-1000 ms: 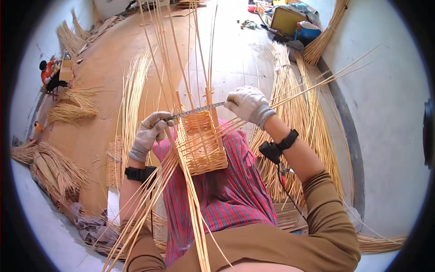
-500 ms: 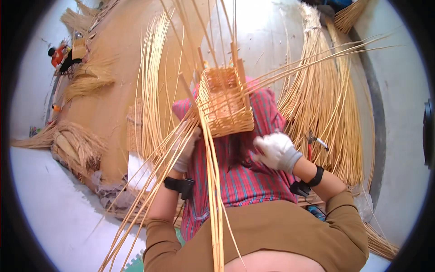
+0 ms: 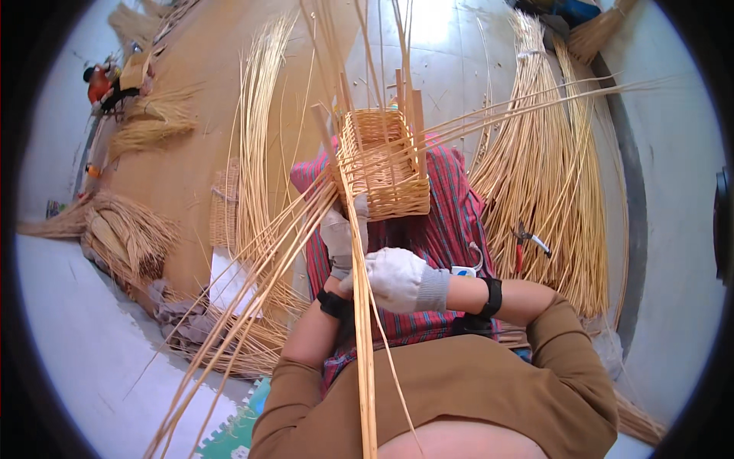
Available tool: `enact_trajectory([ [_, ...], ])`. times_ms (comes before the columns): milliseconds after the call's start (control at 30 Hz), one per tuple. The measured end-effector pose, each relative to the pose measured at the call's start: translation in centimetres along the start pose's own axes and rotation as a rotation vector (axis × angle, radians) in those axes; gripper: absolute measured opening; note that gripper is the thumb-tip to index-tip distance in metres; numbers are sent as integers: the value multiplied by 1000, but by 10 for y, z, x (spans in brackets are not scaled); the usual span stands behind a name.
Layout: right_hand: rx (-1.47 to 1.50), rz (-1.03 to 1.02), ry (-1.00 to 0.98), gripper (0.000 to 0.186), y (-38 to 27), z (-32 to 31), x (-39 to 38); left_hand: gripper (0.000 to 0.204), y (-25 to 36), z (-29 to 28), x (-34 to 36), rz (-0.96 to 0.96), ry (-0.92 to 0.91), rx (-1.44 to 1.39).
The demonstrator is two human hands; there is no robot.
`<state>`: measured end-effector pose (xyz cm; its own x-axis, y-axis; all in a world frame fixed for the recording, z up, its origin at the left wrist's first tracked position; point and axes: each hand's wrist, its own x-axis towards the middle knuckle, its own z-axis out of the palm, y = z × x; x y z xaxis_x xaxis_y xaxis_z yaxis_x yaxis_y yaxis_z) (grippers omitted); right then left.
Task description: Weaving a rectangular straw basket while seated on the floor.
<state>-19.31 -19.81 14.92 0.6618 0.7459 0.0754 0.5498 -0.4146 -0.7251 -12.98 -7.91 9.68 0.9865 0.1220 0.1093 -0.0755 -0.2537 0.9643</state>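
Note:
A half-woven wicker basket (image 3: 391,197) with upright stakes rests on a red plaid cloth (image 3: 451,191) over my lap. Long pale rods (image 3: 362,329) run from its near left corner down across my front, and others fan out to lower left. My left hand (image 3: 336,237), in a white glove, is raised just below that corner, partly behind the rods; its visible fingers are apart and appear to hold nothing. Across my lap, my gloved right hand (image 3: 401,279) reaches to the left glove's cuff with fingers curled. The rods partly cover its fingertips, so its grip is hidden.
Red-handled pruning shears (image 3: 527,243) lie on a large rod bundle (image 3: 550,176) at right. More rods (image 3: 264,115) and a flat woven panel (image 3: 225,203) are on the floor at left. Further bundles (image 3: 130,233) line the left wall. A person (image 3: 99,84) is at far left.
My right hand has moved left across my lap to my left wrist. My left hand has shifted right and turned, now showing beside the long rods. The basket has tilted slightly.

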Motion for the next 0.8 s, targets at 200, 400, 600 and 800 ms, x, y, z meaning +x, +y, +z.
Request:
enact_trajectory([
  [200, -119, -144, 388, 22, 8, -5, 3, 42, 4, -7, -7, 49, -95, -109],
  [400, -161, -307, 641, 28, 11, 3, -2, 46, 3, -8, -1, 71, -135, -97],
  [600, -39, -326, 754, 36, 23, 7, -14, 50, 4, -12, -17, 84, -375, -21],
  [800, 29, -320, 499, 44, 23, 15, -5, 55, -1, -38, -20, 41, -604, 73],
])
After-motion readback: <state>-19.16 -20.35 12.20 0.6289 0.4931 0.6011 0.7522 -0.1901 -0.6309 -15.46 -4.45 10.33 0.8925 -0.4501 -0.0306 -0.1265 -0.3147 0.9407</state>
